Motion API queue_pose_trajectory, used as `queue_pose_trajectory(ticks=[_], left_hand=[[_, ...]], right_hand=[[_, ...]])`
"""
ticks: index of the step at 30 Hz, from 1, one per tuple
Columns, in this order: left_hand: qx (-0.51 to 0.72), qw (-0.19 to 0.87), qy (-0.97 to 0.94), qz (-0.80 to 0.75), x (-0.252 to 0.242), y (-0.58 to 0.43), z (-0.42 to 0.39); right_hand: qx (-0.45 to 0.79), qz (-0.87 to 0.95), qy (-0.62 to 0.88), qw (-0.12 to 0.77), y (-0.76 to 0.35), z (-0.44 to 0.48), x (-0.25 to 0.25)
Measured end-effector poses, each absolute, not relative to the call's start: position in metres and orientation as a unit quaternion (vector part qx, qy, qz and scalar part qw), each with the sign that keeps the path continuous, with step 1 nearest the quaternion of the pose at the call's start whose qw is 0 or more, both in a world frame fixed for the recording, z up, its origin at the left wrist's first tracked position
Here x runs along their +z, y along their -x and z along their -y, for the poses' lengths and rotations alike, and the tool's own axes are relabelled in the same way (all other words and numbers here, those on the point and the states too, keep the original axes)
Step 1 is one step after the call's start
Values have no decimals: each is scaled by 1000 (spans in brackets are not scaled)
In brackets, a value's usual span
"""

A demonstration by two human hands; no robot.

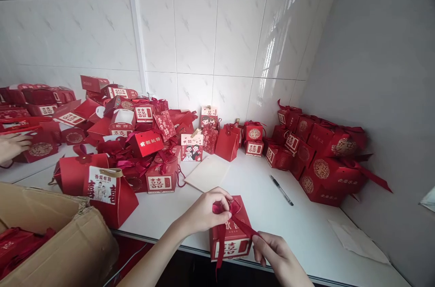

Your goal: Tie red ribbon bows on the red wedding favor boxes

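Observation:
A red gift box [229,231] with gold characters and a white label stands at the table's front edge before me. A dark red ribbon [221,241] is looped into a bow at its top, with one tail hanging down the front. My left hand [212,208] pinches the bow between thumb and fingers. With my right hand [273,251], closed at the box's lower right, I grip the other ribbon tail, which runs taut from the knot. The fingers of my left hand partly hide the bow.
Red gift boxes [163,174] pile up at left and stack against the right wall [335,178]. A black pen [281,190] and a cream paper sheet [207,173] lie on the white table [261,208]. A cardboard carton [68,241] stands front left. Another person's hand [15,145] is at far left.

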State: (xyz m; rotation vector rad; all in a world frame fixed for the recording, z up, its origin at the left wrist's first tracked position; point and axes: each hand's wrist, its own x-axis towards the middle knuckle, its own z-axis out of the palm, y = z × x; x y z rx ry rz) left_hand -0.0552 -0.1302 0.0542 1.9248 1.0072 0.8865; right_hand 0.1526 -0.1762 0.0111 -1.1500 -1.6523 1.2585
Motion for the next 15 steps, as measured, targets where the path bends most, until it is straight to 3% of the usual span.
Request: queue_pose_trajectory(ticks=[9,12,15], left_hand=[[337,370,-764,-408,59,54,133],[338,374,-762,-407,59,55,133],[362,368,-751,-413,58,57,134]], right_hand=[[514,652,458,317,-176,183,4],[454,682,494,291,-186,179,19],[332,684,558,333,-186,164,45]])
